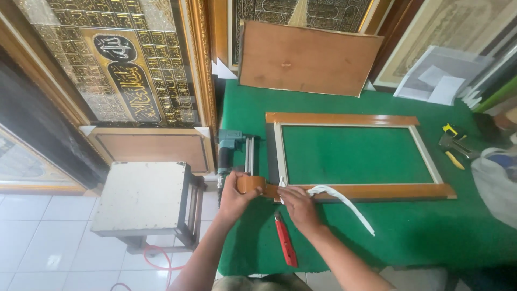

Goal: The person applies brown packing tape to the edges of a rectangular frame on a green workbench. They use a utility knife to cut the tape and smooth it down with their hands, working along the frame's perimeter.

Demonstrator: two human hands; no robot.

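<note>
Right now my left hand (235, 195) is wrapped around a roll of brown tape (250, 184), fingers curled over its near edge, holding it against the near left corner of the wooden picture frame (344, 119). My right hand (299, 206) lies flat just to the right of the roll, fingers spread and pressed down on the frame's near rail, holding nothing; whether it pins a strip of tape I cannot tell. A white strip (344, 202) trails from beside that hand, along the rail and off toward the near right across the cloth. The frame lies flat on the green table (431, 237), brown outside with a pale inner edge, and the green cloth shows through its opening. Just near my right wrist lies a red utility knife (285, 241), pointing away from me. Beyond the left hand, at the table's left edge, rests a teal pneumatic nailer (232, 145). At the far edge a brown backing board (308, 58) leans upright. Far right, some white sheets (437, 81) lean against the wall, and a yellow-handled tool (453, 144) lies on the cloth. Left of the table stands a small stool (141, 196) on the white tiles, with large gold framed panels (116, 59) leaning behind it.
</note>
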